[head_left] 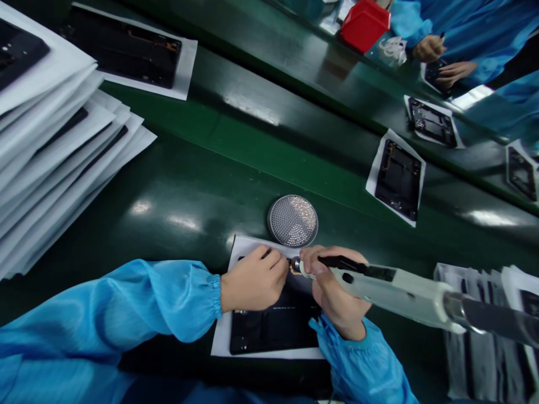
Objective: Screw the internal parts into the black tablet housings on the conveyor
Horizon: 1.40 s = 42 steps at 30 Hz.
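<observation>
My right hand (337,286) is wrapped round a pale electric screwdriver (404,294), which slants down to the left. Its metal tip reaches the upper part of a black tablet-like panel (273,331), lying on a white sheet (223,336). Beside the tip, my left hand (255,278) rests over the panel's upper left with its fingers curled and pressed together. Whatever those fingertips pinch is hidden from me. Just beyond both hands sits a round grey dish (293,220) with a dimpled plate, part of it covered with small shiny pieces that look like screws.
At the left rises a tall stack of panels between white sheets (63,163); another stack (475,336) stands at the lower right. Single panels on sheets lie at the upper left (126,50) and right (400,179). Across the bench, a co-worker's hands (457,73) handle a dark panel near a red bin (365,25).
</observation>
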Available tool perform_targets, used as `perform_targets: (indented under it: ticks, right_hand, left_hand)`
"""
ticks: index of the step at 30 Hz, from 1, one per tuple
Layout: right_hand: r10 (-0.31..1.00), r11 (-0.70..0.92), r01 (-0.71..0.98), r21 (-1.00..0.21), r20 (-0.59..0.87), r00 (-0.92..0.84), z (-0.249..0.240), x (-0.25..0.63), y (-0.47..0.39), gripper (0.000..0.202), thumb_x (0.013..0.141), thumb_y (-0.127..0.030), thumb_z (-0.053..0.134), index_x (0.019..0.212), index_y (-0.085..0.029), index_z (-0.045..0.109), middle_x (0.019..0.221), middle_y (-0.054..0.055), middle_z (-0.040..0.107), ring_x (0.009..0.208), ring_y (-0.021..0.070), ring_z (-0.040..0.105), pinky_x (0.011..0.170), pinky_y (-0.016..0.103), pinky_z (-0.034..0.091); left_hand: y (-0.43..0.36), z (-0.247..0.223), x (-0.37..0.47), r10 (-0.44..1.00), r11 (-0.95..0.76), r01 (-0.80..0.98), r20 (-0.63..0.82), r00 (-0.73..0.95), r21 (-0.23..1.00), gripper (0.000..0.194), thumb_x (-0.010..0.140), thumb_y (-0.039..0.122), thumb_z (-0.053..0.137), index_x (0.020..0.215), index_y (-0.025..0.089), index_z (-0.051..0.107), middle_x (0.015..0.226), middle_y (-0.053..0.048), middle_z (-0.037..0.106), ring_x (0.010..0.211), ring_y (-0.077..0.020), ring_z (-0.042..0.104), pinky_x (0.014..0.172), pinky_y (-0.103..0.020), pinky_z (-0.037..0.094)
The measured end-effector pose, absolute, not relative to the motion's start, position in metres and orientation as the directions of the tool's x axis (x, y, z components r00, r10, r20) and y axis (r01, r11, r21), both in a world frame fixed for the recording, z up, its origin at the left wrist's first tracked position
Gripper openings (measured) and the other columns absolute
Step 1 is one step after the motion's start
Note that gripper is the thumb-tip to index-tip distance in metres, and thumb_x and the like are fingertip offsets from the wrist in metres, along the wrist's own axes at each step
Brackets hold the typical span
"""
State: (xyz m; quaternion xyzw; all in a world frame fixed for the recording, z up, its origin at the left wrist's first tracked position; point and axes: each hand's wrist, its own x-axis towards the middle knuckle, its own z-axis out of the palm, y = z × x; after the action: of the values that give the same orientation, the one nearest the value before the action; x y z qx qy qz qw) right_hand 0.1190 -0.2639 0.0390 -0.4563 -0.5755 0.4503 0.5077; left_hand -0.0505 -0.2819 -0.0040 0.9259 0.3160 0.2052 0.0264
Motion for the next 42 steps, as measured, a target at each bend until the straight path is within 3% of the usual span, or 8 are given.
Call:
perform_targets:
  ticks: [4,8,15,35,42]
  right_hand:
    - [0.969,0.245,0.007,-0.969,0.245,0.014,0.054,0.12,-0.254,0.022,0.082,-0.013,0.067,0.101,-0.024,0.067,0.069,-0.002,0.064,0.063,0.015,0.061,0.072,0.04,0.055]
    - [0.937,0.335,-0.03,-0.942,0.33,0.119,0.068,0.117,-0.228,0.021,0.077,-0.011,0.07,0.095,-0.022,0.07,0.066,-0.002,0.063,0.062,0.0146,0.06,0.076,0.04,0.056]
    - [0.956,0.211,-0.041,-0.977,0.197,0.218,0.055,0.11,-0.201,0.022,0.07,-0.017,0.077,0.089,-0.02,0.066,0.07,-0.003,0.064,0.068,0.0152,0.063,0.075,0.037,0.054]
    - [0.952,0.194,0.007,-0.981,0.19,0.239,0.039,0.111,-0.192,0.021,0.07,-0.018,0.077,0.087,-0.019,0.064,0.07,-0.002,0.063,0.066,0.0146,0.061,0.071,0.036,0.052]
    - [0.952,0.212,-0.024,-0.977,0.201,0.23,0.048,0.113,-0.195,0.021,0.071,-0.018,0.076,0.089,-0.019,0.065,0.068,-0.003,0.062,0.067,0.0147,0.061,0.074,0.037,0.053]
  left_hand:
    - [-0.285,-0.004,-0.05,0.601,-0.794,0.583,0.375,0.706,0.174,0.03,0.098,0.017,0.045,0.112,0.001,0.067,0.105,-0.02,0.066,0.093,-0.0287,0.059,0.077,-0.043,0.043]
    - [-0.289,-0.004,-0.049,0.641,-0.765,0.606,0.35,0.683,0.218,0.033,0.098,0.021,0.047,0.116,0.002,0.066,0.114,-0.02,0.064,0.099,-0.0306,0.059,0.084,-0.046,0.043]
    - [-0.294,-0.005,-0.048,0.699,-0.715,0.653,0.28,0.658,0.251,0.039,0.099,0.029,0.047,0.123,0.002,0.064,0.124,-0.019,0.061,0.11,-0.0332,0.054,0.095,-0.048,0.039]
    - [-0.295,-0.004,-0.048,0.685,-0.728,0.64,0.276,0.674,0.246,0.043,0.098,0.03,0.046,0.126,0.001,0.062,0.125,-0.02,0.061,0.109,-0.0326,0.055,0.094,-0.048,0.038]
    - [-0.293,-0.005,-0.049,0.674,-0.738,0.626,0.329,0.662,0.253,0.04,0.097,0.03,0.049,0.118,0.0,0.066,0.118,-0.021,0.063,0.105,-0.0334,0.056,0.09,-0.047,0.041]
